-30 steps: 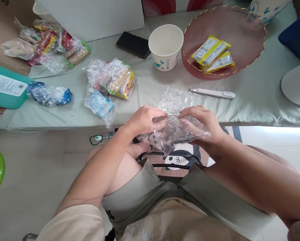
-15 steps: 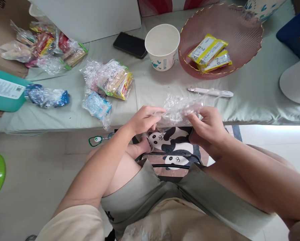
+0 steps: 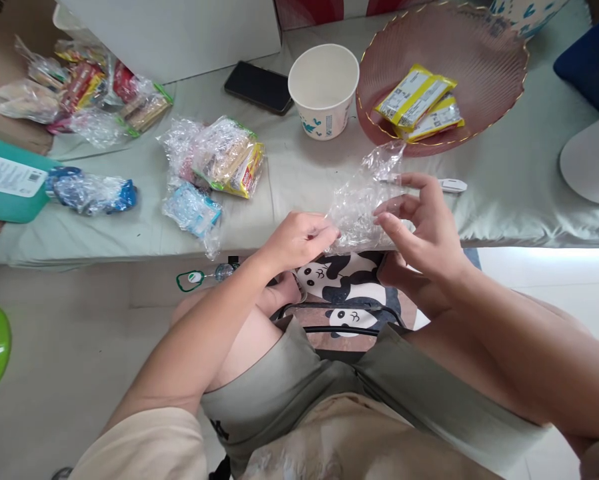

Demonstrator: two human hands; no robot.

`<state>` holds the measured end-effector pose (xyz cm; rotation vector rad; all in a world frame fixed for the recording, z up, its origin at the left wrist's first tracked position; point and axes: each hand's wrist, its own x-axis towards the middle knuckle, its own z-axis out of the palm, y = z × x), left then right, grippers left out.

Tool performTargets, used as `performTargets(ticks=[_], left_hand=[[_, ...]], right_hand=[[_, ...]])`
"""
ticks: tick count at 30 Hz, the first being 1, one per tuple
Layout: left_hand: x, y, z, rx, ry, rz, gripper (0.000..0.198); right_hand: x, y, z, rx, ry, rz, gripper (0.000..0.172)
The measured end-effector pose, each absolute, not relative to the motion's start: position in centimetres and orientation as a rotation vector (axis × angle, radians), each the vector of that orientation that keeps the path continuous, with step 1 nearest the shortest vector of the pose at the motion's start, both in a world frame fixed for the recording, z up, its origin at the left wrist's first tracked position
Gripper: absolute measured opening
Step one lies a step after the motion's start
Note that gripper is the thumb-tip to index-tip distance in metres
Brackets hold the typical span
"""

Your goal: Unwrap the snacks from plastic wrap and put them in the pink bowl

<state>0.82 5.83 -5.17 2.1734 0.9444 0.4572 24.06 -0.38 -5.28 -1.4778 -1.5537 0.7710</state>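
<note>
A crumpled clear plastic bag [image 3: 357,207] is pinched by its left side in my left hand [image 3: 304,237], near the front edge of the cloth-covered table. My right hand [image 3: 422,227] is open at the bag's right side, fingers spread and curved, with nothing gripped in them. Behind the right fingers lies a white utility knife [image 3: 452,185], partly hidden by that hand and the bag. The pink glass bowl [image 3: 494,80] beyond holds yellow-and-white packets [image 3: 417,97]. The bag's upper end reaches close to the bowl's near rim.
A paper cup [image 3: 324,93] stands left of the bowl, beside a black phone [image 3: 258,87]. Plastic-wrapped snack packs [image 3: 224,157] and a blue wrapped item [image 3: 92,191] lie on the left. At the right edge is a white container [image 3: 589,160].
My right hand has let go of the bag, and its fingers have spread. The bag now stands up higher toward the bowl. My left hand has moved slightly right, still pinching the bag.
</note>
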Motion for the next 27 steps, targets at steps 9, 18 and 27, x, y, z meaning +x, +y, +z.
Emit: performTargets(ticks=[9, 18, 27], left_hand=[[1.3, 5.8, -4.7, 2.107, 0.839, 0.448, 0.022], [3.0, 6.6, -5.9, 2.014, 1.213, 0.536, 0.033], [4.0, 7.0, -6.0, 2.219, 1.056, 0.266, 0.024]], right_hand=[[24.1, -0.7, -4.6, -1.633, -1.626, 0.714, 0.052], [24.1, -0.3, -5.4, -1.808, -1.661, 0.663, 0.057], [24.1, 0.3, -5.1, -1.91, -1.581, 0.726, 0.028]])
